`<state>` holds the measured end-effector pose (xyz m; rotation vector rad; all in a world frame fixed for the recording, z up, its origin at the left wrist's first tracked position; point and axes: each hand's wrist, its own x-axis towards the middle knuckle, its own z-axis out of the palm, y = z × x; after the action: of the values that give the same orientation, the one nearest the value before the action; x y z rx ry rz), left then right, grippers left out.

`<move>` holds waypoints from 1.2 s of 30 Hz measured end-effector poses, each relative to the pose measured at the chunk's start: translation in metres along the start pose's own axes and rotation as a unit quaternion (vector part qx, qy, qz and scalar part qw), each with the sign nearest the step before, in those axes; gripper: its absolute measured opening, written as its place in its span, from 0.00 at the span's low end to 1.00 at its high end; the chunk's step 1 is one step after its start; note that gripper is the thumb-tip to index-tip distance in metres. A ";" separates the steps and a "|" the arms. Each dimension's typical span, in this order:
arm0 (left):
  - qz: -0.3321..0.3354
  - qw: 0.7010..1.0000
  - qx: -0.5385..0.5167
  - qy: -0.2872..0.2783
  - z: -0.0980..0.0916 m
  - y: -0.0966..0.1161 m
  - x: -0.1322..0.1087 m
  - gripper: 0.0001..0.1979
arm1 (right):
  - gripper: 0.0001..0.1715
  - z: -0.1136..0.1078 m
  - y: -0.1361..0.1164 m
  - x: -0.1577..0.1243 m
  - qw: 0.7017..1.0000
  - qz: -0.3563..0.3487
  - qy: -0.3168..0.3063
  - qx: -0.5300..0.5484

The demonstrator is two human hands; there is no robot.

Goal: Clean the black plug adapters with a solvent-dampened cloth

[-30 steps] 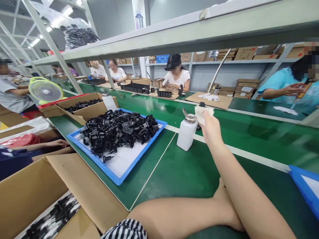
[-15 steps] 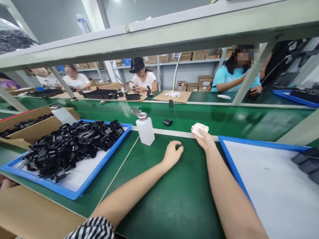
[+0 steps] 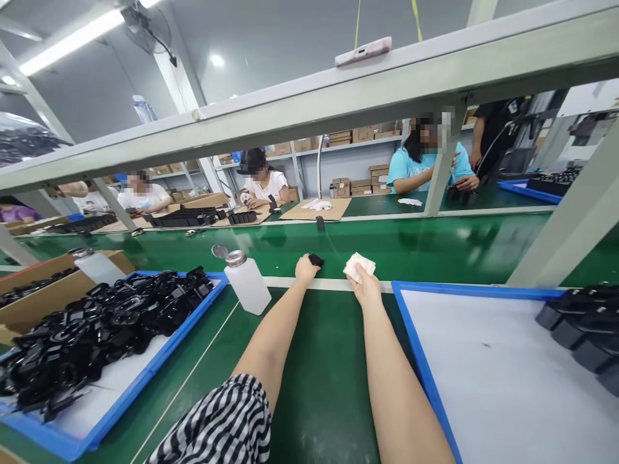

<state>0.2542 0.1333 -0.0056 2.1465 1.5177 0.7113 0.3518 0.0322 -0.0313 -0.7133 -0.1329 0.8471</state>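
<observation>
My left hand [image 3: 305, 270] reaches forward onto the green belt, its fingers closed around a small black plastic part [image 3: 316, 260]. In my right hand [image 3: 367, 283] is a folded white cloth [image 3: 360, 264], pinched between thumb and fingers just above the belt's near edge. A white plastic bottle [image 3: 249, 283] with a metal top and raised lid stands left of my left forearm. Right of my right arm lies a blue-rimmed tray [image 3: 478, 292] lined in white, with several dark grey and black parts [image 3: 585, 328] at its far right.
A blue tray [image 3: 159, 357] heaped with black plastic parts [image 3: 97, 328] sits at the left. Behind it are a cardboard box [image 3: 58, 274] and another bottle [image 3: 97, 265]. A shelf beam [image 3: 290, 109] crosses above the belt [image 3: 416, 248]. Several co-workers sit on the far side.
My left hand has moved forward from above the table and taken hold of the black part on the belt. My right hand still holds the cloth. The view has tilted up and shifted.
</observation>
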 end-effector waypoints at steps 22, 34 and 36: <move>0.035 0.976 -0.204 -0.060 -0.100 -0.122 -0.187 0.25 | 0.07 0.011 0.022 -0.066 0.923 -0.058 -0.012 -0.379; 0.068 0.993 -0.093 -0.031 -0.106 -0.145 -0.162 0.15 | 0.10 0.068 0.095 -0.154 0.723 -0.105 -0.308 -0.609; 0.065 0.992 -0.104 -0.035 -0.105 -0.146 -0.161 0.15 | 0.15 0.067 0.101 -0.164 0.651 -0.160 -0.338 -0.660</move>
<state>0.0376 0.0322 -0.0376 2.1021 1.2183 0.7921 0.1517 -0.0061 -0.0164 -1.6269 -1.6603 0.5083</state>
